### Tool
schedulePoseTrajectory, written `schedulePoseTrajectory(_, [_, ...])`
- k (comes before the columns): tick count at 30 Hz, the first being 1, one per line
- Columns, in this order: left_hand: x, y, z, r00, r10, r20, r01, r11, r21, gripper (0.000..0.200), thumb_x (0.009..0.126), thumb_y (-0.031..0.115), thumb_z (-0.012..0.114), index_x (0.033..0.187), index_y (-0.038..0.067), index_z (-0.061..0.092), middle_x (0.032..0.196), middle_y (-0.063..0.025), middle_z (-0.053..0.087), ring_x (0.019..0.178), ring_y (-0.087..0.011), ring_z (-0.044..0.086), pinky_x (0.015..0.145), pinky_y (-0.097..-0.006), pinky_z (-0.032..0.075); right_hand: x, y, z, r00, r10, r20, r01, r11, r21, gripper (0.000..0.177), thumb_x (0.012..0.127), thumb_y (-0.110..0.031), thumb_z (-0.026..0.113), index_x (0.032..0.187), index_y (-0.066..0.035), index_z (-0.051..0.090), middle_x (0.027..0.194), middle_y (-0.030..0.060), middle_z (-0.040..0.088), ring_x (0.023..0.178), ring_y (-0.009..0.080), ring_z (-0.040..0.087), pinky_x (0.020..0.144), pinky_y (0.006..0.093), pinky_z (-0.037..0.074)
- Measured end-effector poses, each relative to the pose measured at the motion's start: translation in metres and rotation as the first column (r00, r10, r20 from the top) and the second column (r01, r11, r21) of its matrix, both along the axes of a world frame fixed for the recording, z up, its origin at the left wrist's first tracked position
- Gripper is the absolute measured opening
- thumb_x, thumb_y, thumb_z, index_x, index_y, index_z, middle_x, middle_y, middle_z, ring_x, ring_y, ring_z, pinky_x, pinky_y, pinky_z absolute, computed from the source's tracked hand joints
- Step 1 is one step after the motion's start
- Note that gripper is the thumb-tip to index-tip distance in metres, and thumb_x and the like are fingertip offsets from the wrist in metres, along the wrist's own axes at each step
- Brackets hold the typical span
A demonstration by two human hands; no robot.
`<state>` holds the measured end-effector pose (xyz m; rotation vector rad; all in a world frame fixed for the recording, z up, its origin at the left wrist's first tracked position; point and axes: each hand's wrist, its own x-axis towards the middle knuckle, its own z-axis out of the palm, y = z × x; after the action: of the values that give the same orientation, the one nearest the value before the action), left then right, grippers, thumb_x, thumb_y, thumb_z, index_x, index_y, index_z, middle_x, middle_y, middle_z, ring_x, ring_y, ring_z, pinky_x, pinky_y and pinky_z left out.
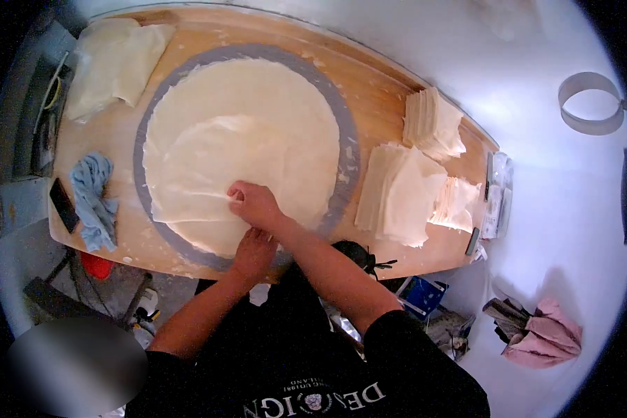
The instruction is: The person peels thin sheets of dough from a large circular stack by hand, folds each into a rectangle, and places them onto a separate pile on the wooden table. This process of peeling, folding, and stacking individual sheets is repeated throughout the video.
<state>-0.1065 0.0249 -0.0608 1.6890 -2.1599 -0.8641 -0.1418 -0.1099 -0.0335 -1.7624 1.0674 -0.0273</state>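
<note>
Our right hand (256,204) had its fingers (237,192) pinched on a fold of the round dough sheet (258,118). The sheet lay on the grey disc (347,150) mid-table (376,104), reaching toward the near edge. Our left hand (253,252) rested on the sheet's near rim, just behind the right. We could not tell whether its fingers gripped. Square stacks (404,191) lay toward the right edge.
</note>
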Motion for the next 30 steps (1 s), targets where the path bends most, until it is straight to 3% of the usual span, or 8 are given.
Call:
schedulePoseTrajectory(4, [0.019, -0.013, 0.030, 1.000, 0.015, 0.027, -0.022, 0.947, 0.321, 0.045, 0.081, 0.015, 0.056, 0.123, 0.001, 0.055, 0.130, -0.0212, 0.049, 0.125, -0.0375, 0.042, 0.106, -0.0460, 0.034, -0.006, -0.009, -0.007, 0.998, 0.047, 0.046, -0.037, 0.978, -0.206, 0.025, 0.079, -0.027, 0.064, 0.096, -0.008, 0.062, 0.082, 0.0129, 0.068, 0.078, 0.0317, 0.066, 0.074, 0.0417, 0.052])
schedulePoseTrajectory(6, [0.030, -0.007, 0.022, 0.974, 0.203, 0.101, -0.187, 0.971, -0.150, 0.053, 0.080, 0.019, 0.061, 0.128, 0.000, 0.051, 0.137, -0.0213, 0.044, 0.130, -0.0379, 0.038, 0.110, -0.0458, 0.029, -0.018, -0.026, 0.003, 0.997, -0.074, 0.000, 0.073, 0.980, -0.184, 0.024, 0.080, -0.026, 0.065, 0.096, -0.008, 0.062, 0.082, 0.0140, 0.067, 0.078, 0.0322, 0.066, 0.073, 0.0420, 0.052])
schedulePoseTrajectory(8, [0.039, -0.006, 0.028, 0.956, 0.272, 0.114, -0.261, 0.960, -0.100, 0.057, 0.078, 0.020, 0.064, 0.129, -0.001, 0.050, 0.139, -0.0205, 0.042, 0.132, -0.0374, 0.036, 0.111, -0.0456, 0.027, -0.026, -0.048, -0.002, 0.964, -0.267, -0.005, 0.259, 0.940, -0.222, 0.025, 0.080, -0.022, 0.065, 0.100, -0.007, 0.059, 0.085, 0.0171, 0.066, 0.077, 0.0339, 0.065, 0.070, 0.0430, 0.051])
schedulePoseTrajectory(15, [0.064, 0.029, 0.023, 0.884, 0.466, -0.037, -0.468, 0.884, -0.029, 0.058, 0.077, 0.019, 0.071, 0.127, 0.001, 0.050, 0.136, -0.0200, 0.046, 0.129, -0.0368, 0.041, 0.108, -0.0474, 0.033, -0.022, -0.057, 0.003, 0.969, -0.115, -0.219, 0.072, 0.978, -0.198, 0.029, 0.080, -0.017, 0.062, 0.106, -0.006, 0.055, 0.099, 0.0176, 0.065, 0.090, 0.0346, 0.063, 0.080, 0.0447, 0.050])
schedulePoseTrajectory(17, [0.081, 0.050, -0.006, 0.486, 0.821, -0.300, -0.801, 0.555, 0.223, 0.043, 0.083, 0.017, 0.068, 0.120, 0.002, 0.053, 0.115, -0.0163, 0.059, 0.105, -0.0296, 0.059, 0.089, -0.0405, 0.050, -0.020, -0.038, 0.011, 0.959, -0.089, -0.270, 0.026, 0.972, -0.232, 0.031, 0.080, -0.016, 0.061, 0.109, -0.006, 0.054, 0.102, 0.0182, 0.065, 0.093, 0.0344, 0.063, 0.083, 0.0453, 0.049])
schedulePoseTrajectory(19, [0.111, 0.050, -0.011, -0.216, 0.911, -0.351, -0.774, 0.059, 0.630, 0.027, 0.087, 0.019, 0.067, 0.107, 0.003, 0.057, 0.090, -0.0104, 0.064, 0.075, -0.0201, 0.064, 0.063, -0.0297, 0.054, -0.013, -0.003, 0.005, 0.992, 0.028, -0.124, -0.065, 0.949, -0.309, 0.039, 0.083, -0.014, 0.055, 0.121, -0.006, 0.052, 0.106, 0.0204, 0.063, 0.097, 0.0347, 0.062, 0.085, 0.0471, 0.049])
schedulePoseTrajectory(22, [0.151, 0.048, -0.020, -0.536, 0.793, -0.288, -0.572, -0.090, 0.816, 0.018, 0.088, 0.020, 0.067, 0.093, 0.006, 0.058, 0.073, -0.0068, 0.062, 0.056, -0.0159, 0.058, 0.047, -0.0264, 0.047, -0.005, 0.045, -0.016, 0.988, 0.154, -0.030, -0.150, 0.881, -0.448, 0.046, 0.085, -0.012, 0.050, 0.130, -0.004, 0.048, 0.104, 0.0205, 0.062, 0.096, 0.0348, 0.061, 0.083, 0.0468, 0.050])
schedulePoseTrajectory(30, [0.161, 0.043, -0.034, -0.590, 0.655, -0.472, -0.712, -0.147, 0.686, 0.016, 0.088, 0.010, 0.065, 0.079, 0.006, 0.053, 0.071, -0.0039, 0.057, 0.058, -0.0128, 0.053, 0.048, -0.0243, 0.041, 0.009, 0.064, 0.003, 0.921, 0.273, -0.277, -0.350, 0.892, -0.284, 0.057, 0.082, -0.011, 0.051, 0.138, -0.007, 0.040, 0.093, 0.0144, 0.063, 0.086, 0.0313, 0.063, 0.073, 0.0427, 0.052])
